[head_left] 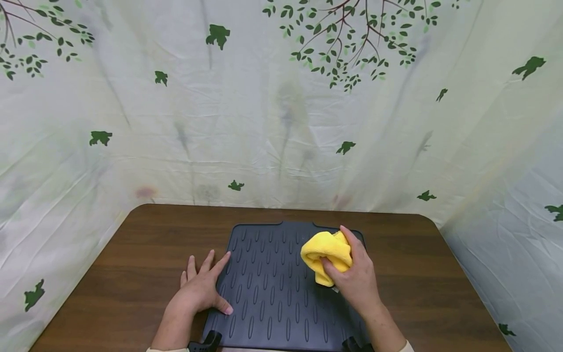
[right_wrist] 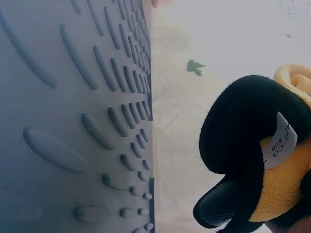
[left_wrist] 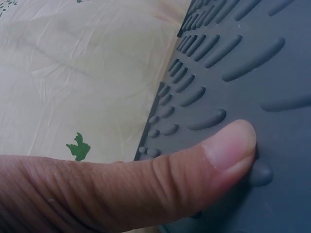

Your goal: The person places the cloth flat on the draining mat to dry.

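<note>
A dark blue-grey ridged board (head_left: pixel 272 293) lies on the wooden table. My left hand (head_left: pixel 198 289) has its fingers spread along the board's left edge. In the left wrist view, its thumb (left_wrist: pixel 223 150) rests on the ridged surface. My right hand (head_left: pixel 360 281) grips a bunched yellow cloth (head_left: pixel 330 250) over the board's upper right part. The cloth's other side shows black (right_wrist: pixel 238 121) in the right wrist view, with a white printed tag (right_wrist: pixel 283 143). The right fingers are mostly hidden behind the cloth.
The brown table (head_left: pixel 422 274) extends on both sides of the board. A pale curtain (head_left: pixel 246 117) printed with green leaves and branches hangs behind the table and along its sides. Small black pieces (head_left: pixel 211 341) show beside the wrists at the bottom.
</note>
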Tool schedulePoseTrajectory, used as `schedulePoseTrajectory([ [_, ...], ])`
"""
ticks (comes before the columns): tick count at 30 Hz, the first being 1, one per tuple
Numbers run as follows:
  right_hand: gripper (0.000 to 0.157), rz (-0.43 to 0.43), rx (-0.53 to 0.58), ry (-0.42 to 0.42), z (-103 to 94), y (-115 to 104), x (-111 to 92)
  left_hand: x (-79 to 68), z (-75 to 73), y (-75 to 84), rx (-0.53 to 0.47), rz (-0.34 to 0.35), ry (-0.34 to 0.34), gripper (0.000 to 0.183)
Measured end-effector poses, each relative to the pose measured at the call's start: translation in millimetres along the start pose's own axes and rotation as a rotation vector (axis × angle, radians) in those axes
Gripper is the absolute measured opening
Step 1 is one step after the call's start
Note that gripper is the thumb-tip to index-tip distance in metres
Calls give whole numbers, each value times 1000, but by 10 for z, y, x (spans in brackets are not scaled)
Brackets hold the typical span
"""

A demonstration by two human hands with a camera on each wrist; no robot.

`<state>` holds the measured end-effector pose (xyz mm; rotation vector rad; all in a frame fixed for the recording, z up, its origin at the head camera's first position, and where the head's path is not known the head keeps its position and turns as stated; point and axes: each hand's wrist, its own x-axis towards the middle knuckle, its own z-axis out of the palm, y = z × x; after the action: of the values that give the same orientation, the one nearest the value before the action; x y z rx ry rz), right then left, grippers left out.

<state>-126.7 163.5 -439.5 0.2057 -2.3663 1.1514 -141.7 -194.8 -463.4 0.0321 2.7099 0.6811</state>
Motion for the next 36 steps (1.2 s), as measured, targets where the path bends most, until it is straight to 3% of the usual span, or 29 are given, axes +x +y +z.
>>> schedulePoseTrajectory([
  [15,87,-6,-8,-31,34,-18,-20,-3,-8,5,-12,-7,-8,146],
  [36,88,-37,-25,-11,32,-21,-26,-10,-18,35,10,-3,0,145],
])
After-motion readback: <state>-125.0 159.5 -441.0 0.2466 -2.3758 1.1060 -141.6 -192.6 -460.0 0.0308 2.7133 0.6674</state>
